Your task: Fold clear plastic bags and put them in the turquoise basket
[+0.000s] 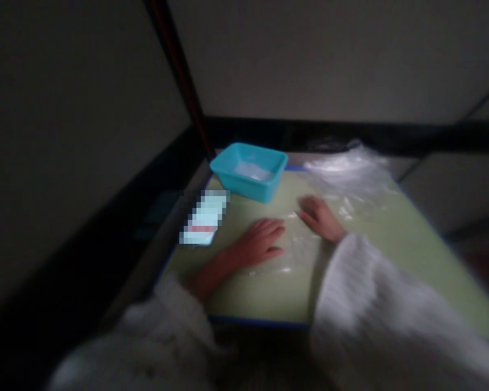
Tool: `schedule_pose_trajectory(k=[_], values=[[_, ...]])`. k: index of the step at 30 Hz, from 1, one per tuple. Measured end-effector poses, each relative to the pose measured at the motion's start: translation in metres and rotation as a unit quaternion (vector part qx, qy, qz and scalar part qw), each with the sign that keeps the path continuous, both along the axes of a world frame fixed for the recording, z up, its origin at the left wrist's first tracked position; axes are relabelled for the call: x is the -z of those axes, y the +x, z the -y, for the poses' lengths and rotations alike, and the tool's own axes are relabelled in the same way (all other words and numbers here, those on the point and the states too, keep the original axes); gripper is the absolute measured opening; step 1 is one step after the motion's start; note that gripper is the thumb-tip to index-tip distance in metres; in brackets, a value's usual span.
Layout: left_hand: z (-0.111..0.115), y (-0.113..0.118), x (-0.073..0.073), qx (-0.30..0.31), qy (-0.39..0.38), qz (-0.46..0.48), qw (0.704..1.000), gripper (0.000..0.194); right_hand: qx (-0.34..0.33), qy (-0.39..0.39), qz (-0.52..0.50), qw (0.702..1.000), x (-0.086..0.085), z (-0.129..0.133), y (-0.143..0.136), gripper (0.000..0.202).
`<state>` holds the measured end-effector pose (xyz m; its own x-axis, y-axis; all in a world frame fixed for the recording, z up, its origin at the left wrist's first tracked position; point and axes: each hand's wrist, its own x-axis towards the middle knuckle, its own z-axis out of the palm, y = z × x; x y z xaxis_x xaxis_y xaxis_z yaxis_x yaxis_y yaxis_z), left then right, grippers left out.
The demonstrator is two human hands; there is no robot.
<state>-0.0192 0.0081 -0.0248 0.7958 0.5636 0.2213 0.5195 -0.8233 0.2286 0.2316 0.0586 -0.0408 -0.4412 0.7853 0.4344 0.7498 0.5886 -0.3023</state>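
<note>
A clear plastic bag (299, 250) lies flat on the pale green table (264, 298). My left hand (263, 241) rests on its left part with the fingers spread, palm down. At the bag's upper right is my right hand (318, 217), its thumb pointing left and its other fingers curled; whether they pinch anything is too blurred to tell. A turquoise basket (244, 187) stands behind my hands, with something whitish lying inside it.
A heap of clear plastic bags (350, 171) lies at the table's back right. On the left edge is a pixelated, bright flat object (206, 220). Walls stand behind and to the left, with a dark reddish pole (183, 81) at the corner.
</note>
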Motion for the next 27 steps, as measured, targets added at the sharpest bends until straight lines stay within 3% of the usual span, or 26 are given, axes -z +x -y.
schedule_pose_trajectory(k=[10,13,19,27], values=[[0.000,0.000,0.000,-0.001,-0.005,0.000,1.000,0.048,0.064,0.060,-0.187,0.978,-0.013,0.007,-0.002,0.017],[0.000,0.000,0.001,-0.002,-0.006,0.002,1.000,0.048,0.057,0.039,-0.196,0.978,-0.018,0.011,-0.002,0.028],[0.000,-0.001,0.003,-0.002,0.001,0.004,1.000,0.047,-0.035,-0.053,-0.119,0.991,-0.025,0.022,0.006,0.030],[0.002,0.002,-0.002,-0.022,0.002,-0.001,1.000,0.047,-0.169,-0.049,0.021,0.984,-0.029,0.025,0.022,0.025]])
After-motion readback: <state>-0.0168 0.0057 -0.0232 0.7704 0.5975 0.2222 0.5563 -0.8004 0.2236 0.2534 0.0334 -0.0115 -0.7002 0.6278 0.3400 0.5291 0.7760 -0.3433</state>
